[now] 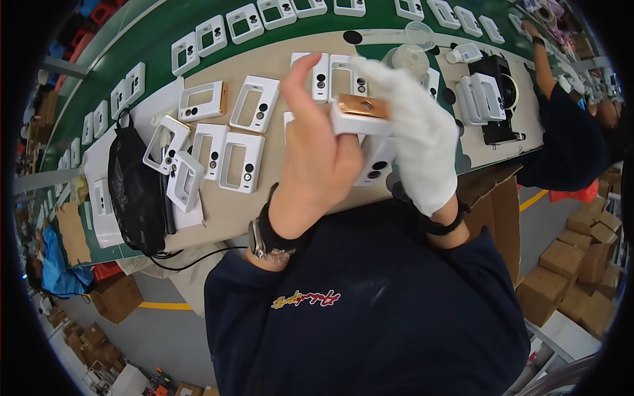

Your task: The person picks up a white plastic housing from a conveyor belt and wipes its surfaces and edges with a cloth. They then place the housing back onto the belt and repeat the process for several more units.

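Note:
A white plastic frame (362,124) with a copper-coloured end face is raised above the table between my hands. My bare left hand (314,155) is closed on its left side, the thumb against the underside and the index finger pointing up. On the right side, my right hand (422,132), in a white knit glove, grips the same frame; its fingers are smeared by motion. Part of another white frame (378,165) shows beneath, between my hands. Similar white frames (242,162) with rectangular openings and round dark dots lie on the beige mat left of my left hand.
A black mesh pouch (135,185) lies at the left. Clear round tubs (411,59), a white bottle (463,53) and a black stand (496,125) with white frames sit on the right. More frames line the green belt (218,23). A co-worker's arm (545,72) reaches in at far right.

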`<control>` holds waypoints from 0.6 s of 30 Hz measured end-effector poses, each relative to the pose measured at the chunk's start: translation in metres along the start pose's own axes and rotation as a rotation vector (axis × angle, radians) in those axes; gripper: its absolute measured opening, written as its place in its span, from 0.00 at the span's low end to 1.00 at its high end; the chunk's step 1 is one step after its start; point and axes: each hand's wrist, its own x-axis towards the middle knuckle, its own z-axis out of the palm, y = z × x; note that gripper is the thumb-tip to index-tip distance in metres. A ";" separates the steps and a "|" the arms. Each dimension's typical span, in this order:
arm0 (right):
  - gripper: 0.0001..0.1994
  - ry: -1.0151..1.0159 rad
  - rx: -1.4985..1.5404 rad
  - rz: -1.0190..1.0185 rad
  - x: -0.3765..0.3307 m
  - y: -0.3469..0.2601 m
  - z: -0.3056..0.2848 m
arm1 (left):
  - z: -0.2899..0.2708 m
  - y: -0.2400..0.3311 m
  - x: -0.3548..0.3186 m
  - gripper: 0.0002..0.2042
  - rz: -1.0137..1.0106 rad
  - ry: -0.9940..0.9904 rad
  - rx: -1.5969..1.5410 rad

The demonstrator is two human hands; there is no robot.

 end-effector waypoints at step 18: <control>0.12 -0.075 0.477 0.465 -0.012 0.019 -0.006 | 0.013 -0.022 0.050 0.20 -0.242 -0.108 -0.359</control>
